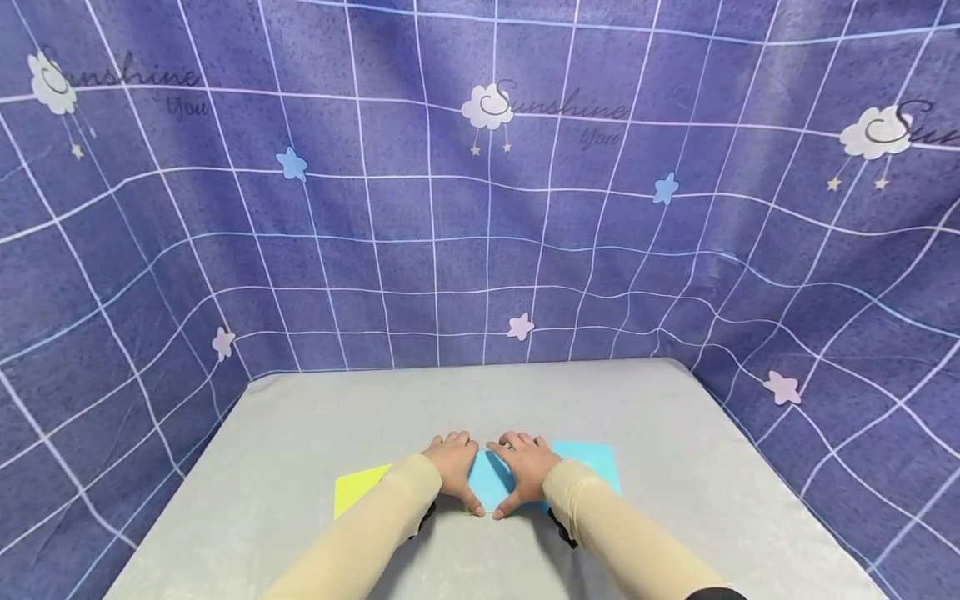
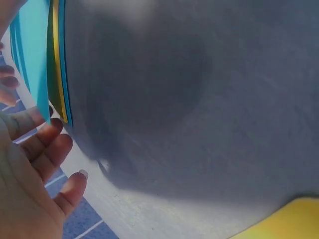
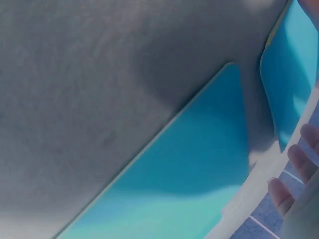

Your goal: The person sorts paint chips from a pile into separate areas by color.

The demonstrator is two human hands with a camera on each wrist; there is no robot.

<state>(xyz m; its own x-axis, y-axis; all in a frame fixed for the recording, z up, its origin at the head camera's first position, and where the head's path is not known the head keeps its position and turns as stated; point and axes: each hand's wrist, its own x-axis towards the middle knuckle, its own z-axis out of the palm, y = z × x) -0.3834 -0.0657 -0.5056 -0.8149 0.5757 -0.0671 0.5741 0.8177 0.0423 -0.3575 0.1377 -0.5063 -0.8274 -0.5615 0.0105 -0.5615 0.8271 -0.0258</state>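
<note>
Cream sleeves (image 1: 367, 521) lead to left hand (image 1: 452, 465) and right hand (image 1: 532, 468), fingers (image 2: 56, 152) gripping opposite sides of the blue sheet (image 1: 489, 479) between them.

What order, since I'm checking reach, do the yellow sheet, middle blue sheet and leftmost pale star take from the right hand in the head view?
1. Middle blue sheet, just left of the right hand.
2. Yellow sheet, farther left on the grey tabletop.
3. Pale star, farthest left, on the patterned cloth.
</note>
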